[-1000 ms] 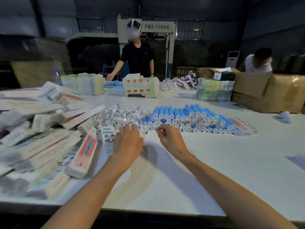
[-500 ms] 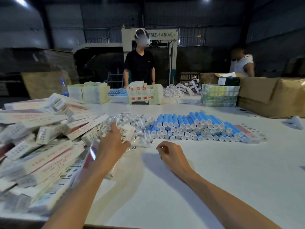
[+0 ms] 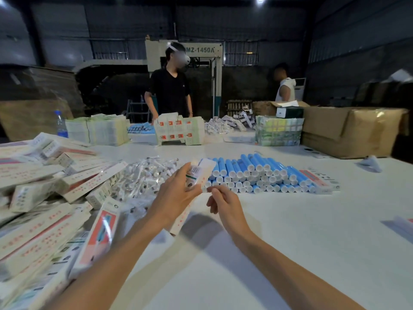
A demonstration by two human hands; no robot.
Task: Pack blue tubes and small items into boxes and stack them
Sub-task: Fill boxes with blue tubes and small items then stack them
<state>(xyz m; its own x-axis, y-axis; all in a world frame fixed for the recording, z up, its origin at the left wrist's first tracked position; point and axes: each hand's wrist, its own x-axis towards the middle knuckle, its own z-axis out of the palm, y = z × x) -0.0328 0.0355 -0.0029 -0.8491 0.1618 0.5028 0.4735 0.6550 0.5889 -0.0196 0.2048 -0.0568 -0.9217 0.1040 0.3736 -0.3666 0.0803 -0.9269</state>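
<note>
Left hand (image 3: pixel 176 195): we note its grip wrapped round a long white box (image 3: pixel 204 170), which it holds tilted above the counter (image 3: pixel 290 231), far end raised.

Right hand (image 3: pixel 225 204): fingers curled, tips just beside the box's right edge. We cannot tell whether this grip pinches anything.

Blue tubes (image 3: pixel 257 173): stacked in rows on the counter, just beyond the hands and to the right.

Clear-wrapped small items (image 3: pixel 143 177): heaped left of the tubes.

Loose boxes (image 3: pixel 44 198): piled at the near left.

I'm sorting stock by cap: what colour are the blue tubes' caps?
The caps are white; the head view shows them best.
</note>
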